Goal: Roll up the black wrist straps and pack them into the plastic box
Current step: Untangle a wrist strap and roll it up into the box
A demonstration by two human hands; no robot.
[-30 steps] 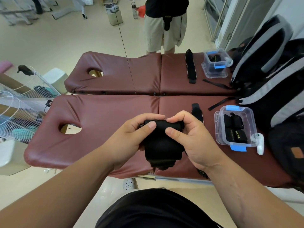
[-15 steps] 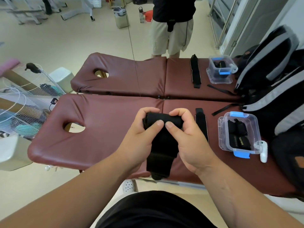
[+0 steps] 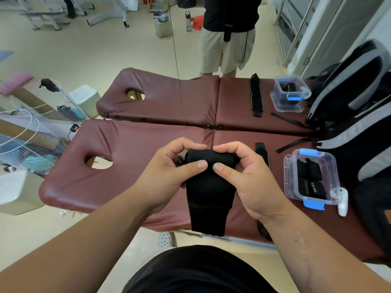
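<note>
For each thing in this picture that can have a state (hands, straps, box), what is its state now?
held strap: top part rolled, the rest hangs unrolled.
left hand: grips the roll's left end.
right hand: grips the roll's right end.
second strap: lies flat on the table, unrolled.
plastic box: open on top.
straps in box: rolled up.

I see strap (image 3: 208, 187) between left hand (image 3: 169, 176) and right hand (image 3: 247, 182), over table (image 3: 131, 144). 3 o'clock: second strap (image 3: 263, 155), then box (image 3: 290, 182), rolled straps (image 3: 310, 180) inside. Backpack (image 3: 359, 127) at 2 o'clock.
</note>
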